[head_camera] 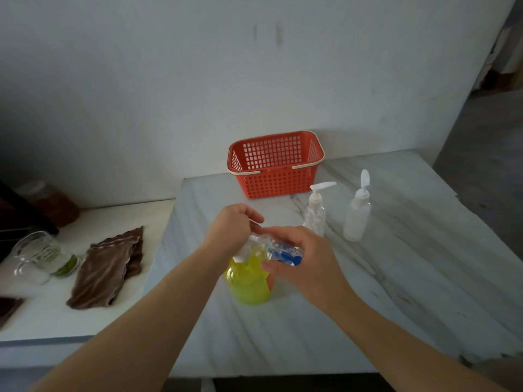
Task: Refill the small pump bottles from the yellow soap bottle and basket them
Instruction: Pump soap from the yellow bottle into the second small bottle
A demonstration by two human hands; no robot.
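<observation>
The yellow soap bottle (247, 284) stands on the marble table (396, 292) right under my hands. My right hand (308, 258) grips a small clear bottle with a blue label (283, 251), held tilted over the yellow bottle. My left hand (232, 230) pinches the white pump top at that bottle's left end. Two more small pump bottles stand further back on the right: a clear one (315, 212) and a frosted one (357, 215). The red basket (276, 165) sits empty at the back, against the wall.
A lower white counter on the left holds a brown cloth (109, 270), a glass jug (39, 256) and a jar of brownish stuff (55, 203). The table's front edge runs just below my forearms; its right edge drops to the floor.
</observation>
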